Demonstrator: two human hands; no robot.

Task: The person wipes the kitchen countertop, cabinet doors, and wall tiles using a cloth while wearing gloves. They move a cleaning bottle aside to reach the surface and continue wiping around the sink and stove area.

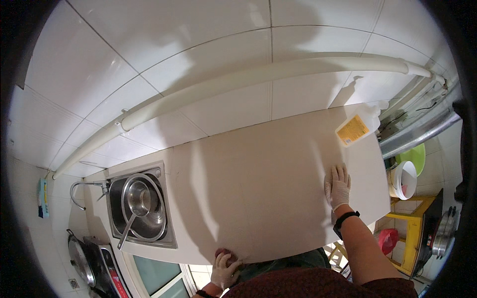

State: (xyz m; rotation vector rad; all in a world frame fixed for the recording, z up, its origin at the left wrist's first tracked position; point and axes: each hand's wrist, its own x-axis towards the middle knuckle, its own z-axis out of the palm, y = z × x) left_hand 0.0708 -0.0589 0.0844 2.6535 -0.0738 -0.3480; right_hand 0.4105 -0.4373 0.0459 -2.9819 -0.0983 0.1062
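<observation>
My left hand (223, 268), in a translucent glove, grips a small dark red object (222, 252) at the front edge of the pale countertop (258, 188); whether it is a cloth or a pad is unclear. My right hand (338, 184), also gloved, lies with its fingers outstretched on the right part of the counter, holding nothing. Beyond it, near the back, stands a translucent jug (365, 120) with a yellow label.
At left are a steel sink (170, 228) holding a basin and ladle, a faucet (89, 184), a wok (79, 256) and a cooker (112, 270). At right are a white bucket (410, 176), green basin (417, 154), metal duct (422, 131) and yellow stand (415, 228). A pipe (238, 79) crosses the wall.
</observation>
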